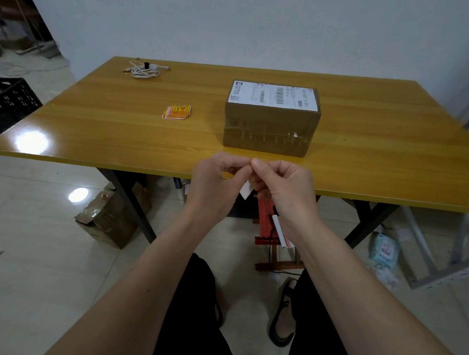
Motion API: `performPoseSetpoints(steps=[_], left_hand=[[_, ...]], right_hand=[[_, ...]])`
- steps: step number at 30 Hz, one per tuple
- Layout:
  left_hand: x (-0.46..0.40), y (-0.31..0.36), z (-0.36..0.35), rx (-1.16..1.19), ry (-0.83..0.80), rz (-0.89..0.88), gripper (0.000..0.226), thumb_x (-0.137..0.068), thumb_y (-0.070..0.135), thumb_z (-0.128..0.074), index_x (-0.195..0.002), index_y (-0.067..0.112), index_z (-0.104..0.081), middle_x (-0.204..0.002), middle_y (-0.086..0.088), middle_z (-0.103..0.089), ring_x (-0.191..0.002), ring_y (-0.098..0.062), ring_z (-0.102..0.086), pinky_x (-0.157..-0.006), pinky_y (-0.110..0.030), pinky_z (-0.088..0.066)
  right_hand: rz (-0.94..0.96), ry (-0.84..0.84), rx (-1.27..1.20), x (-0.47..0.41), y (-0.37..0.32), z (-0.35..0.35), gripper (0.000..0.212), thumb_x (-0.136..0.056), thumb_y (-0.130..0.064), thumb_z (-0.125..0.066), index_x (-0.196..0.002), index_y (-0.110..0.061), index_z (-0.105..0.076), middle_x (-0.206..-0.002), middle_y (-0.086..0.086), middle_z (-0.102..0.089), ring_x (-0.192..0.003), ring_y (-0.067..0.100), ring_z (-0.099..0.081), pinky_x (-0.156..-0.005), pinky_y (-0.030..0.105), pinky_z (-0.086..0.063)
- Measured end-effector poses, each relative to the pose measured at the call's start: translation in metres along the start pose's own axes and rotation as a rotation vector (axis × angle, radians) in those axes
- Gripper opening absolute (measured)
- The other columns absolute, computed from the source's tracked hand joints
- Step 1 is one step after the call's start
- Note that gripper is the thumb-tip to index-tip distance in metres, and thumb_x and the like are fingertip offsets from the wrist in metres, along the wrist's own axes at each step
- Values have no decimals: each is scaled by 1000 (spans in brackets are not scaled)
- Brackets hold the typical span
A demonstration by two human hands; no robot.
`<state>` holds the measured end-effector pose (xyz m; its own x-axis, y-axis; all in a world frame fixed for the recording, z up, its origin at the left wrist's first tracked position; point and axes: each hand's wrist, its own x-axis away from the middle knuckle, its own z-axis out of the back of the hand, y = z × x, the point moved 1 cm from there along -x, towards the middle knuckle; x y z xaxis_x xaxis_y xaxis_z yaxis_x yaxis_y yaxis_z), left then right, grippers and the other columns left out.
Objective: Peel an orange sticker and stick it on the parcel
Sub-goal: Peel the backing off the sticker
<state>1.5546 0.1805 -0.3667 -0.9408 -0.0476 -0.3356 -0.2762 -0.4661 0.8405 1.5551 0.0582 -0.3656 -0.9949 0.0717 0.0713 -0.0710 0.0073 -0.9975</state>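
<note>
Fingers (249, 161) of both hands meet tip to tip, pinching a small slip of paper between them; we see only its white underside (245, 190), hanging below the thumbs. We take it for the sticker, but its colour does not show from here. Left hand (216, 181) and right hand (285, 186) are curled, knuckles up, held just over the near edge of the table (93, 125).

The parcel (271, 119), a brown taped box with a white shipping label (274, 94) on top, sits on the table just beyond the hands, not touching them. A small stack of orange stickers (177, 112) lies left of the parcel, apart from it. A coiled white cable (145, 69) lies farther back and left of the parcel, near the far edge.
</note>
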Motion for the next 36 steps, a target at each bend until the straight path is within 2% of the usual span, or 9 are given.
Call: performPoseSetpoints(steps=[5, 8, 12, 16, 26, 30, 36], left_hand=[[1, 0, 0, 13, 32, 14, 12, -84, 16, -66, -93, 20, -73, -87, 4, -69, -78, -4, -59, -68, -7, -45], [3, 1, 0, 17, 53, -3, 13, -84, 15, -66, -92, 21, -74, -84, 6, -69, -75, -2, -59, -67, -7, -44], [4, 1, -1, 25, 69, 3, 13, -83, 14, -67, -89, 23, -74, -79, 10, -67, -72, 2, -57, -66, -6, -43], [4, 0, -2, 23, 51, 14, 11, -83, 15, -67, -87, 21, -74, -81, 5, -70, -75, -3, -59, -69, -7, -44], [6, 1, -3, 40, 61, 7, 11, -83, 17, -68, -90, 22, -74, -84, 4, -71, -79, -5, -61, -70, -8, -46], [8, 0, -4, 41, 93, -4, 14, -82, 15, -69, -92, 24, -74, -84, 8, -69, -80, -2, -60, -71, -7, -44], [8, 0, -6, 81, 117, -19, 16, -80, 12, -70, -92, 24, -73, -86, 6, -68, -79, -3, -61, -71, -7, -45]], right_hand=[[48, 6, 9, 2, 0, -2, 18, -85, -21, -67, -76, -5, -69, -64, 2, -67, -59, 9, -61, -57, 20, -52], [29, 4, -48, 3, -1, -3, 22, -84, -25, -68, -77, -4, -69, -64, 3, -67, -58, 9, -60, -57, 21, -52], [9, 16, -74, 2, 0, -3, 18, -85, -22, -68, -76, -6, -70, -61, 0, -66, -53, 5, -60, -53, 18, -51], [11, 24, -104, 2, 2, -3, 16, -84, -19, -69, -75, -6, -70, -60, -1, -66, -53, 6, -59, -52, 17, -51], [35, 12, -145, 1, 6, -1, 13, -84, -15, -68, -73, -7, -70, -62, 1, -67, -55, 10, -59, -53, 19, -50], [-44, -13, -282, 0, 7, 0, 29, -87, -27, -64, -79, 0, -70, -63, 5, -65, -57, 13, -59, -55, 22, -50], [-137, -78, -429, 0, 8, 0, 20, -86, -20, -66, -76, -3, -68, -62, 4, -63, -55, 11, -56, -54, 21, -47]])
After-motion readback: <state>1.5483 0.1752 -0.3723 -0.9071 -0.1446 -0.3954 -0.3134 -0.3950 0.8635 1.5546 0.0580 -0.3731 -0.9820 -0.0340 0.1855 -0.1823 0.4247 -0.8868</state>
